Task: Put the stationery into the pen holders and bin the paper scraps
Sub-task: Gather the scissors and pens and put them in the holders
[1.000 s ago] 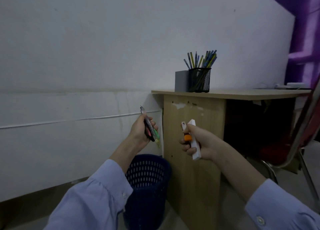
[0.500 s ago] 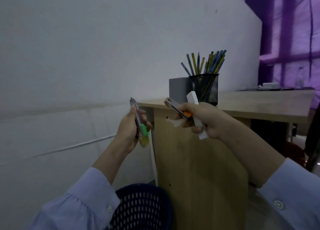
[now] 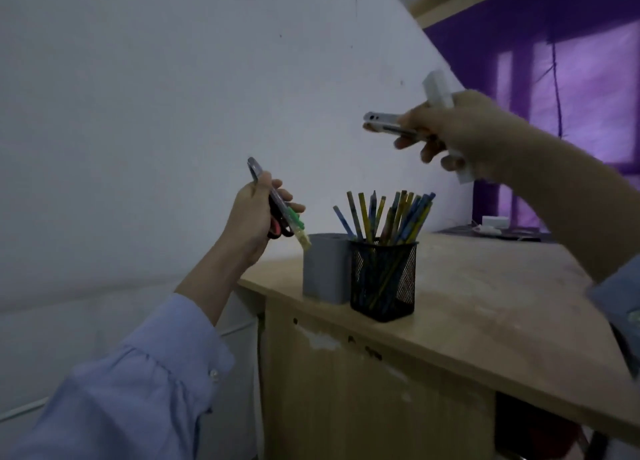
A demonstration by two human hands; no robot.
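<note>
My left hand (image 3: pixel 251 222) is closed around a bundle of stationery (image 3: pixel 280 210): a pen-like stick with a green and yellow end and small scissors with red and black handles. It hovers just left of the grey pen holder (image 3: pixel 325 269). Beside that stands a black mesh holder (image 3: pixel 382 279) full of pencils (image 3: pixel 388 217). My right hand (image 3: pixel 460 133) is raised above and right of the holders. It grips a utility knife (image 3: pixel 384 121) and a white stick-shaped item (image 3: pixel 438 88).
Both holders stand near the left end of a wooden desk (image 3: pixel 485 303), which abuts a white wall (image 3: pixel 173 95). A small white device (image 3: pixel 493 223) lies at the desk's far end. Purple-lit windows (image 3: pixel 581 88) fill the right background.
Both hands have risen, and the view has lifted: the blue bin below has dropped out of sight. My right hand now sits above the holders, my left beside the grey one.
</note>
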